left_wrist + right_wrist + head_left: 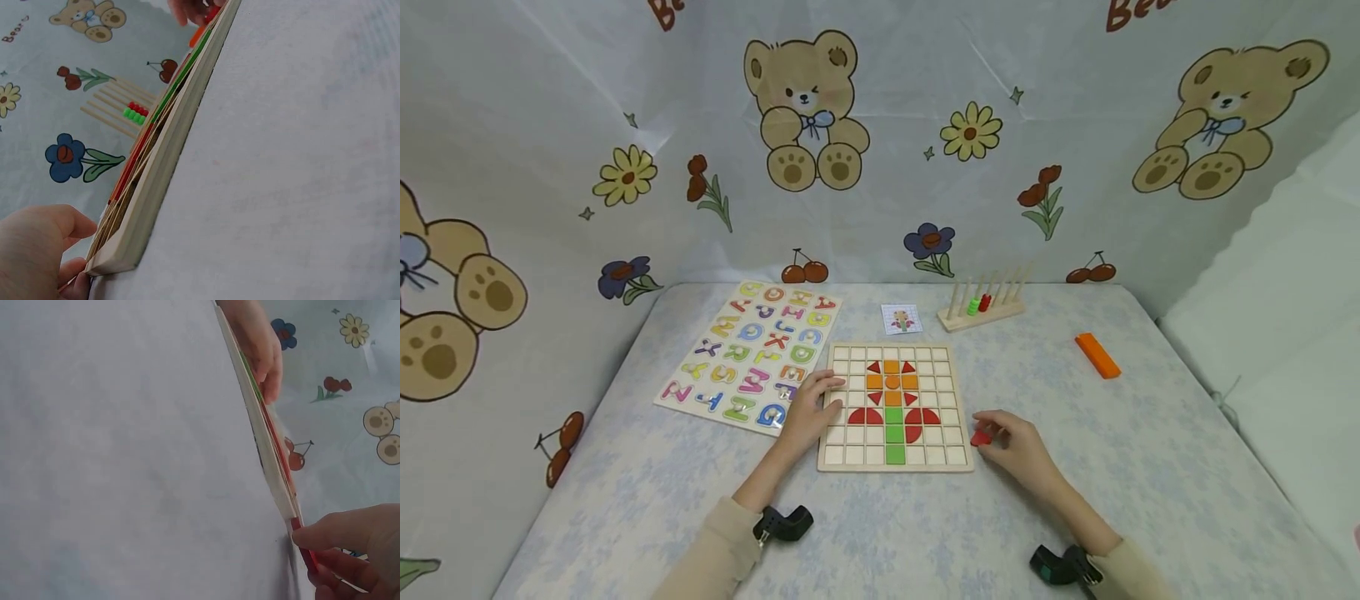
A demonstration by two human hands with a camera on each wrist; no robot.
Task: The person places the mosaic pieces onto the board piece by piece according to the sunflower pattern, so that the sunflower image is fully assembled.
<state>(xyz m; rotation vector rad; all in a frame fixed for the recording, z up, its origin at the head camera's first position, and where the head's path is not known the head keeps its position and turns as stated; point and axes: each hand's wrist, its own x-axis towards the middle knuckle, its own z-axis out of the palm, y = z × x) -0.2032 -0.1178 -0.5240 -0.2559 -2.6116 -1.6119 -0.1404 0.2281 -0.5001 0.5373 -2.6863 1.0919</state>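
A wooden grid board (pixel 856 456) bears orange, red and green pieces set in its squares: an orange circle (pixel 891 382), a column of green squares (pixel 895 433), red triangles and red quarter-circles (pixel 913 434). My left hand (pixel 805 414) rests along the board's left edge, fingers loosely extended over the rim. Just beyond the right edge, my right hand (pixel 1018 454) pinches a small red piece (pixel 981 437) between thumb and fingers. In the right wrist view the red piece (pixel 305 550) appears edge-on beside the board's corner; its full outline is hidden.
Left of the board lies an alphabet puzzle board (pixel 730 354). Behind stand a small pattern card (pixel 901 319) and a wooden peg rack (pixel 983 315) with green and red beads. An orange block-shaped item (pixel 1097 356) lies at the right of the table (pixel 1150 467).
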